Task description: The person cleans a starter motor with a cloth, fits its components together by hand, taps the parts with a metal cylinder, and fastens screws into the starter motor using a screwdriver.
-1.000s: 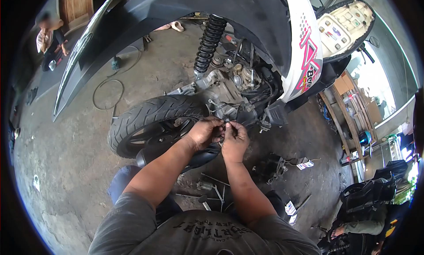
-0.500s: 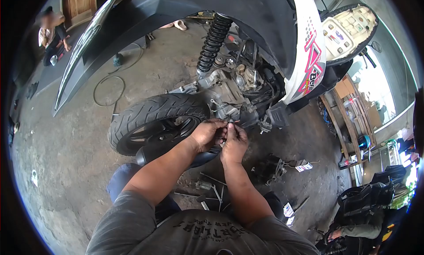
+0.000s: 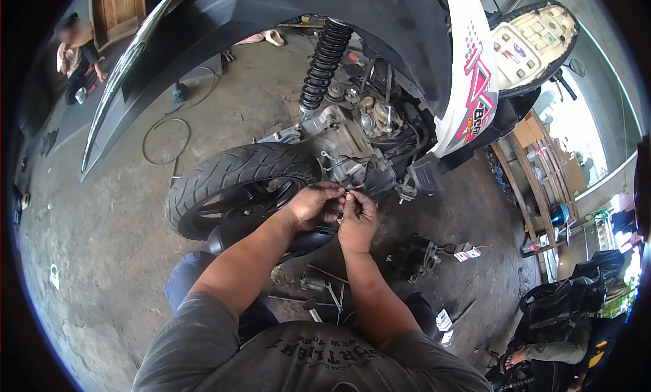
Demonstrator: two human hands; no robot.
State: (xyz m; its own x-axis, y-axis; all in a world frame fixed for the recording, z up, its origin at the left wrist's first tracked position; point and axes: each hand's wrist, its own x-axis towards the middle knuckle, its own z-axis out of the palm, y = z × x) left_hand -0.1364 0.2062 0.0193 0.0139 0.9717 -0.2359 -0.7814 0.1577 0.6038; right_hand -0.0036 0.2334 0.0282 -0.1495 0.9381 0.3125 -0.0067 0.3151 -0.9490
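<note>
Both hands meet in front of the engine (image 3: 342, 138) of a partly dismantled scooter. My left hand (image 3: 317, 205) is closed, its thumb and fingertips pinched together beside the right fingers. My right hand (image 3: 358, 222) is closed too, thumb against forefinger. Between the fingertips is a small part, too small to name, with a short reddish bit sticking out. The rear wheel (image 3: 237, 185) lies just left of my hands, with a black cover below it. Above the engine rises a black coil-spring shock absorber (image 3: 327, 66).
On the floor below lie several tools (image 3: 332, 294) and a small metal cylinder (image 3: 312, 283). A dark engine part (image 3: 413, 258) sits to the right. The scooter's white body panel (image 3: 468, 73) overhangs at upper right. A person (image 3: 81, 60) sits at far left; another person's foot (image 3: 517, 358) shows at lower right.
My hands have shifted very slightly left, still pinched together at the same small part. The seated person's hand at far left has moved a little.
</note>
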